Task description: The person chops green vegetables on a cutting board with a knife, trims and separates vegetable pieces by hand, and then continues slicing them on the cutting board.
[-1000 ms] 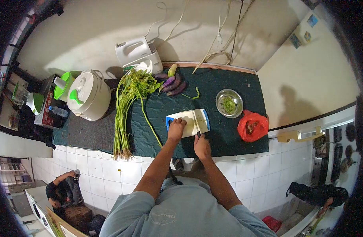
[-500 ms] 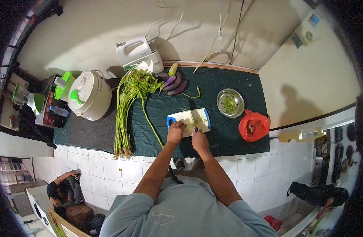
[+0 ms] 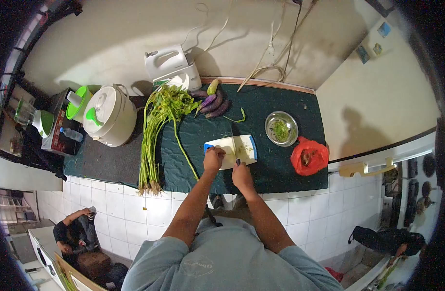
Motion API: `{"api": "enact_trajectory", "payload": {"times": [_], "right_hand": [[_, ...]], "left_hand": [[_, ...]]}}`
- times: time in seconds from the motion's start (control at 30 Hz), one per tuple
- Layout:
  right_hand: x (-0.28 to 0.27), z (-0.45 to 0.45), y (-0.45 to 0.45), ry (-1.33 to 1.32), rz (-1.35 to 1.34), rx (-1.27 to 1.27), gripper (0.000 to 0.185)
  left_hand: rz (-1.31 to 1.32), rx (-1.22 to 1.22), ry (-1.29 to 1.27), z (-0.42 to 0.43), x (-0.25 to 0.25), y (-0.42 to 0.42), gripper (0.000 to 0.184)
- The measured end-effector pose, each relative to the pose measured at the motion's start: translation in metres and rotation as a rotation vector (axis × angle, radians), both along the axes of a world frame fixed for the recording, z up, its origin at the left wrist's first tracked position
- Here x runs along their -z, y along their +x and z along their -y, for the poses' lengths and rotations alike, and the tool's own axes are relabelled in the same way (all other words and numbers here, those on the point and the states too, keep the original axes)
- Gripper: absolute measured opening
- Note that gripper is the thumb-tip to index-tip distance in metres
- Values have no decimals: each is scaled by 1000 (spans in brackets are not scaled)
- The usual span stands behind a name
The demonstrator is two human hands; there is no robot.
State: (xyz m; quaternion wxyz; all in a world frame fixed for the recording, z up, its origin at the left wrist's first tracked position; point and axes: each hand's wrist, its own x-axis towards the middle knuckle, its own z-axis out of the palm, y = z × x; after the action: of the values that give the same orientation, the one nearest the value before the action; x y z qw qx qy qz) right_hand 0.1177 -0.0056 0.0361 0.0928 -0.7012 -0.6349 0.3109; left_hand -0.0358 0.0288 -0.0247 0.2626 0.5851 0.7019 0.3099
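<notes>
My right hand (image 3: 242,177) is wrapped around the dark handle of a knife (image 3: 238,161). Its blade points away from me across a white cutting board (image 3: 227,144) with blue ends. My left hand (image 3: 214,159) rests at the board's left side, fingers closed; what they pinch is too small to make out. Small green bits (image 3: 245,147) lie on the board right of the blade. A long green stem (image 3: 183,150) runs along the cloth toward my left forearm. Beyond the board's right end stands a metal bowl (image 3: 270,130) holding chopped greens (image 3: 280,131).
A bundle of leafy green stems (image 3: 152,140) lies left, with eggplants (image 3: 216,106) behind. A red plastic bag (image 3: 317,157) sits right. At the left are a rice cooker (image 3: 108,116) and a hand mixer (image 3: 169,63) by the wall. Two people are in the room, low left and low right.
Both hands stay at the board with the knife across it. My left hand now covers more of the board's blue left end. The view has shifted slightly.
</notes>
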Motion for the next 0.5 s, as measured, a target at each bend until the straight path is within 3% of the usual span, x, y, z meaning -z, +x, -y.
{"api": "enact_trajectory", "payload": {"times": [0.13,0.37,0.5], "right_hand": [[7,6,-2,0,-40,54,36],[8,5,-1,35,-23,11,39],[6,9,-1,89,-40,14,39]], "left_hand": [[-16,-4,-13,2,-9,1,6],[-109,4,-10,9,-14,7,9],[-293,118,87,14,-19,8,13]]}}
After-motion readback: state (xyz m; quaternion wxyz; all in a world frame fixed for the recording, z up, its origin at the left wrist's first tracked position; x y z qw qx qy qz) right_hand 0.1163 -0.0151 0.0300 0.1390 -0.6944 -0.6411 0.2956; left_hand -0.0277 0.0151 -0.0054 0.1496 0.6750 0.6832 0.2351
